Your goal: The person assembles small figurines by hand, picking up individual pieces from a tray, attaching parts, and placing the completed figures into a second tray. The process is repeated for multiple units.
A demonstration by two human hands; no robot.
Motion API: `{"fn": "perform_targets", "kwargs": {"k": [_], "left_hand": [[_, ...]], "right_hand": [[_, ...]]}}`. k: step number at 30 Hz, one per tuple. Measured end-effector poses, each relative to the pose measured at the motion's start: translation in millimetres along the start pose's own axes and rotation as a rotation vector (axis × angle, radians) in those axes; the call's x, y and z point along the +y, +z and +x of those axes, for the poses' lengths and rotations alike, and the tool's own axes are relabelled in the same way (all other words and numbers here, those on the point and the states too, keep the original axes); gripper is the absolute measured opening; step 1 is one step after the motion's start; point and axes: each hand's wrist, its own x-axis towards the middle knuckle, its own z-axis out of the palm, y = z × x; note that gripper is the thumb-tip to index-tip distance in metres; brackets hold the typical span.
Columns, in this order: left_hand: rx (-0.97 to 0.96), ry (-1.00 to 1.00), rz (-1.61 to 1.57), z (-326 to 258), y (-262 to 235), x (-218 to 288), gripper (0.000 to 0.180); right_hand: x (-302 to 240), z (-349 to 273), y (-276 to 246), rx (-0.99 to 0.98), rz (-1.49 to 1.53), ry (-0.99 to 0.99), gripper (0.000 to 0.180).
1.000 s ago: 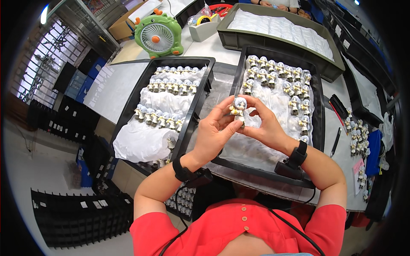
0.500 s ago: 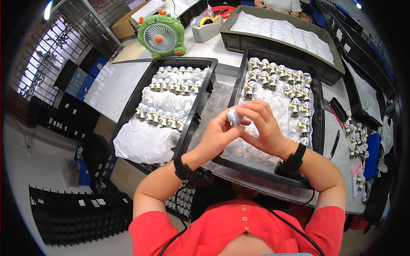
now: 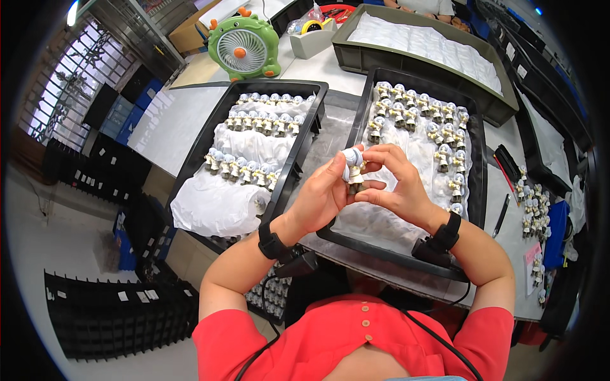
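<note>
Between my two hands is a small figurine (image 3: 354, 170) with pale blue-grey hair, a white and yellow outfit and a dark base, held upright. My left hand (image 3: 324, 195) grips it from the left, its thumb along the hair. From the right, the fingers of my right hand (image 3: 397, 178) close on its side and base. Both hands are above the left edge of the right black tray (image 3: 478, 184), where similar figurines (image 3: 397, 113) stand in rows on white wrapping. The left black tray (image 3: 297, 149) holds more rows, with crumpled white sheeting (image 3: 213, 204) at its near end.
A green fan (image 3: 243, 47) and a grey tape dispenser (image 3: 312, 41) stand at the back. An olive bin (image 3: 356, 56) lined with white sits behind the right tray. Loose figurines (image 3: 534, 209), a black pen (image 3: 502, 214) and a blue box (image 3: 557, 235) lie at right. Another person sits beyond.
The figurine has turned in my hands from showing its head end to standing upright with its front visible. My right fingers have shifted down along its side.
</note>
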Motion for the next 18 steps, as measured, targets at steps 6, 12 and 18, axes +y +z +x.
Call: {"fn": "perform_targets", "kwargs": {"k": [6,12,18], "left_hand": [[0.001,-0.03,0.057,0.2,-5.6,-1.1,0.054],[-0.002,-0.006,0.067,0.8,-4.3,2.7,0.047],[0.044,0.105,0.255,1.5,-5.7,-2.0,0.051]], "right_hand": [[4.4,0.3,-1.4,-0.016,-0.043,-0.014,0.055],[-3.2,2.1,-1.1,-0.028,0.013,0.069,0.048],[-6.8,5.3,-1.4,0.06,-0.013,-0.025,0.031]]}}
